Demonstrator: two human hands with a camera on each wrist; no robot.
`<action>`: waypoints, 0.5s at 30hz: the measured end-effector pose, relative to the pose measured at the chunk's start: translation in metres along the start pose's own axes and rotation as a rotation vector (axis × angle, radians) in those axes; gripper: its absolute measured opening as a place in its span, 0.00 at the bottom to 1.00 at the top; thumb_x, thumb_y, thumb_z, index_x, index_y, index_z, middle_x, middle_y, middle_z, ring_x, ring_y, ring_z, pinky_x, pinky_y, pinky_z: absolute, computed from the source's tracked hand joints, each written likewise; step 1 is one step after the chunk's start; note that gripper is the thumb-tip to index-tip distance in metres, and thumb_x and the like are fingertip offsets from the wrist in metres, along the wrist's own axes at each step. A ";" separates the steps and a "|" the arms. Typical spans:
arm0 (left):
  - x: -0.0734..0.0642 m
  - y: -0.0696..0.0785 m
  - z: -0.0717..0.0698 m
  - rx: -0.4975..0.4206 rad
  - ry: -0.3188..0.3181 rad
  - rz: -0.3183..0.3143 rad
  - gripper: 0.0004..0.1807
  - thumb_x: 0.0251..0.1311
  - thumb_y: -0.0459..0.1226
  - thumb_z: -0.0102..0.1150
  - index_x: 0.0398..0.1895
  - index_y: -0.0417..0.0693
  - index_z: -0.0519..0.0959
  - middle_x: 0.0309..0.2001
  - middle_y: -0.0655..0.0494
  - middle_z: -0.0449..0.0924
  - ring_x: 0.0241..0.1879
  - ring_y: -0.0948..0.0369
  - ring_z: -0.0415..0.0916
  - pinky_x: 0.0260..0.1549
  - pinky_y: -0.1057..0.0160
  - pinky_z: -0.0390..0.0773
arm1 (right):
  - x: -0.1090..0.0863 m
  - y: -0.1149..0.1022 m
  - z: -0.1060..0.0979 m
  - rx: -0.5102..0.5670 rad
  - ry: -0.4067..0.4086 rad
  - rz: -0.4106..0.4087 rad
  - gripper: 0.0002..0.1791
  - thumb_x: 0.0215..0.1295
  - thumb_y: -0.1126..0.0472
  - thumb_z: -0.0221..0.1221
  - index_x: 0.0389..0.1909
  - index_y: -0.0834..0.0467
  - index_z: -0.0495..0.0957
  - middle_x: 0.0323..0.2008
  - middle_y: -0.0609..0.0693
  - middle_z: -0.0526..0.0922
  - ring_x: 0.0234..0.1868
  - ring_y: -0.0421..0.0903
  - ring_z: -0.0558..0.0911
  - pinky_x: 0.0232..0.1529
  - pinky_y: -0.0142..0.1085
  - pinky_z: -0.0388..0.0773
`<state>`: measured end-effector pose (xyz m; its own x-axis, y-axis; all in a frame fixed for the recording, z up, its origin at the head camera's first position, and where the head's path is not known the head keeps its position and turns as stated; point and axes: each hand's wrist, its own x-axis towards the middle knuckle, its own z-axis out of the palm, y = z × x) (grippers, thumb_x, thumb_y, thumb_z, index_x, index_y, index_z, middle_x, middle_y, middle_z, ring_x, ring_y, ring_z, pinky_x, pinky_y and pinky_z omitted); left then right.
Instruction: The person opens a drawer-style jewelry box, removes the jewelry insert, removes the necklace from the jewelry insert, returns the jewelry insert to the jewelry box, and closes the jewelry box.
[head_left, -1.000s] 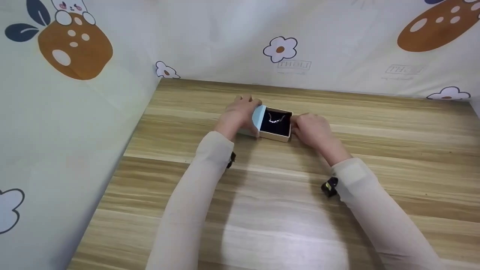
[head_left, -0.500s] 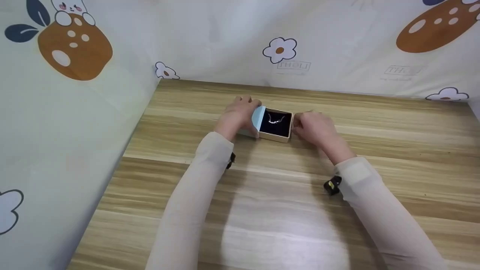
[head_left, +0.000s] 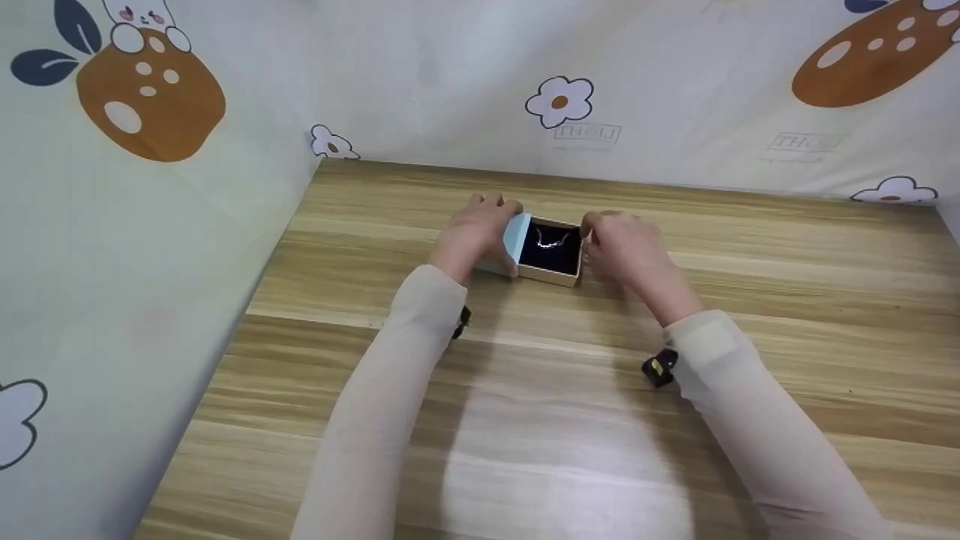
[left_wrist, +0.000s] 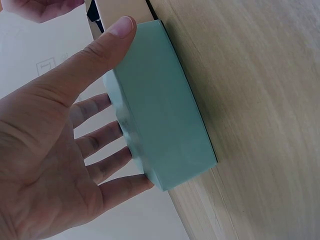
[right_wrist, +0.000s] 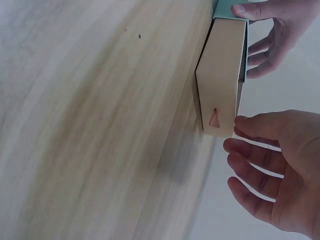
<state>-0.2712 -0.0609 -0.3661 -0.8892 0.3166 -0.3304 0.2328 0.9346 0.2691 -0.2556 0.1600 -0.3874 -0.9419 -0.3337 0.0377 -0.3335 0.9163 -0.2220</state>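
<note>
A small drawer-style jewellery box lies on the table. Its mint-green sleeve [left_wrist: 155, 100] covers the left part, and a beige drawer [right_wrist: 220, 70] sticks out to the right. In the drawer a thin silver chain [head_left: 551, 244] lies curved on the dark lining [head_left: 546, 258]. My left hand [head_left: 480, 229] grips the sleeve, thumb along the near side and fingers over the far side. My right hand [head_left: 624, 244] is at the drawer's right end with fingers loosely bent; in the right wrist view its thumb and index tips are right at the drawer's rim.
A reddish pull loop [right_wrist: 214, 118] shows on the drawer's end. The wood-grain table [head_left: 562, 420] stretches around the box. Behind and to the left hangs a pale curtain-like sheet [head_left: 435, 90] printed with fruit and flowers.
My right hand first drew back slightly to the right of the drawer, then came in again towards its far right corner. The left hand and the box stay in place.
</note>
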 end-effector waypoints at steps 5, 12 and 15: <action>0.000 0.001 -0.001 -0.006 0.004 -0.001 0.55 0.42 0.48 0.81 0.75 0.57 0.60 0.73 0.47 0.58 0.71 0.47 0.55 0.68 0.45 0.66 | 0.003 -0.006 -0.001 0.002 -0.022 0.014 0.14 0.65 0.61 0.59 0.51 0.59 0.80 0.43 0.57 0.85 0.45 0.60 0.84 0.40 0.54 0.81; 0.001 0.000 0.000 -0.002 -0.006 0.002 0.55 0.43 0.48 0.81 0.75 0.57 0.59 0.75 0.47 0.56 0.73 0.46 0.53 0.69 0.44 0.64 | 0.003 -0.012 0.001 0.017 0.017 -0.035 0.17 0.65 0.60 0.63 0.53 0.61 0.78 0.50 0.61 0.83 0.50 0.63 0.83 0.47 0.56 0.80; 0.002 0.000 0.000 -0.007 0.000 0.004 0.54 0.43 0.47 0.81 0.75 0.56 0.60 0.75 0.47 0.56 0.73 0.46 0.53 0.69 0.45 0.64 | 0.003 -0.013 0.003 0.026 0.046 -0.067 0.17 0.64 0.61 0.64 0.52 0.62 0.78 0.50 0.62 0.83 0.50 0.64 0.82 0.49 0.56 0.80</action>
<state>-0.2726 -0.0604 -0.3669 -0.8881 0.3203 -0.3296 0.2333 0.9321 0.2770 -0.2538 0.1460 -0.3870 -0.9187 -0.3827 0.0973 -0.3948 0.8861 -0.2429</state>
